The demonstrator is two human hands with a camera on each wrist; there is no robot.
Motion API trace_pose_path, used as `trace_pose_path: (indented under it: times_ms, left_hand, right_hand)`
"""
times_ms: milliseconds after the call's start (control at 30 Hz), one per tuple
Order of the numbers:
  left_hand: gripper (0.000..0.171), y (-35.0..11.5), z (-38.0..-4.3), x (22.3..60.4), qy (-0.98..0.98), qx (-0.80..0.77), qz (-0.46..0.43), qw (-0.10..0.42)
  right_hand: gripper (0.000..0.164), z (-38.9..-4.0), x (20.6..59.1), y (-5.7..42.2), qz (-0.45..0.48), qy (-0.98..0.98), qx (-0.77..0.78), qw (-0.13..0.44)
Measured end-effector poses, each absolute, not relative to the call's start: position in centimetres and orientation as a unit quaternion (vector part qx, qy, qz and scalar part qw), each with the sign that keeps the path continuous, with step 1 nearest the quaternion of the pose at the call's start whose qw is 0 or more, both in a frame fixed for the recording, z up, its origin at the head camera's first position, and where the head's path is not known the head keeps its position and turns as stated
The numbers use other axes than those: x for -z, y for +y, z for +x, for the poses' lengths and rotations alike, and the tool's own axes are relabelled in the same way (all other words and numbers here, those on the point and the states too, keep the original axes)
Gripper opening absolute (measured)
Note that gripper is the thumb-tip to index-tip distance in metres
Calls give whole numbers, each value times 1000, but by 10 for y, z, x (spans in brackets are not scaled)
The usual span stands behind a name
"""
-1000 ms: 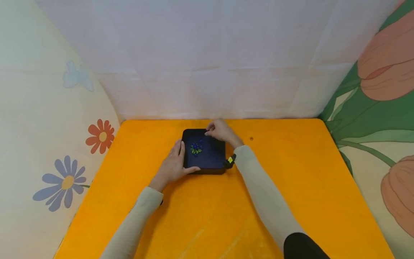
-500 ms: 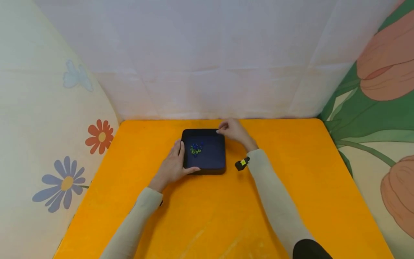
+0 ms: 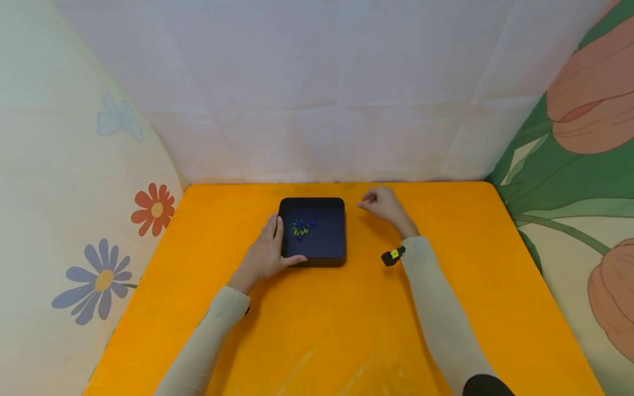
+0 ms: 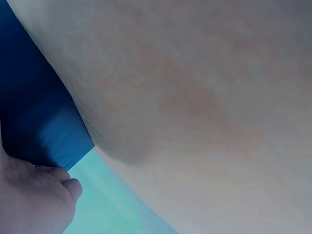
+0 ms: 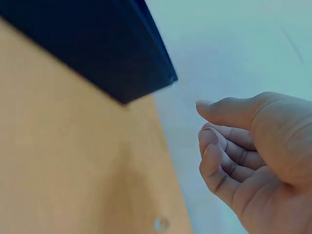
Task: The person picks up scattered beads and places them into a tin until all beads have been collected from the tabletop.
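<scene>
A square black box (image 3: 324, 236) with a dark blue inside stands on the table. Several marbles (image 3: 300, 228), blue and yellow-green, lie grouped in its left half. My left hand (image 3: 264, 250) rests against the box's front left corner, fingers along the left side and thumb stretched along the front rim. To the right of the box, my right hand (image 3: 386, 205) hovers above the table, its fingers loosely bent with nothing visible between them. In the right wrist view a small clear marble-like ball (image 5: 162, 224) lies on the table below that hand; the head view does not show it.
An orange cloth covers the table (image 3: 307, 330). A plain pale curtain (image 3: 317, 99) hangs along its back edge. Printed floral sheets stand left (image 3: 74, 181) and right (image 3: 559, 192). A small black camera (image 3: 393, 256) is strapped at the right wrist.
My right hand has moved right, from over the box's back edge to beside the box. A blue marble has rolled slightly down and rightward inside. The left hand keeps its place.
</scene>
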State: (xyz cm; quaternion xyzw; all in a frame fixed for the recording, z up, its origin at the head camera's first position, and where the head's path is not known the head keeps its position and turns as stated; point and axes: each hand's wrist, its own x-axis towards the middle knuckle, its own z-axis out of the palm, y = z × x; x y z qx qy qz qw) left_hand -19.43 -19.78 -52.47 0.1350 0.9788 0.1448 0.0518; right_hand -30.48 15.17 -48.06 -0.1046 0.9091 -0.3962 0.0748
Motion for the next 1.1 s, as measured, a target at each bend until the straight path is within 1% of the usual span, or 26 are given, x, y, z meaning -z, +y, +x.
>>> trace_pose_path:
  times_ms: [267,467,567,767,1100]
  left_hand:
    - [138,-198,-194,525,979,-143,134,55]
    - [138,-198,-194,526,978,-148,135,48]
    - [138,-198,-193,526,978,-150,136,48]
    - [137,-197,-193,527,979,-147,133,51]
    - [138,-197,-194,525,979,-146,131,49]
  right_hand:
    - [40,-304,494,182,-78,913,393,83]
    - [38,-303,503,203,-65,912,399,72]
    - [39,-301,508,210,-55,913,397,78]
    - [44,-298,519,216,-41,912,397,98]
    - [42,-295,527,213,-30,914,396,86]
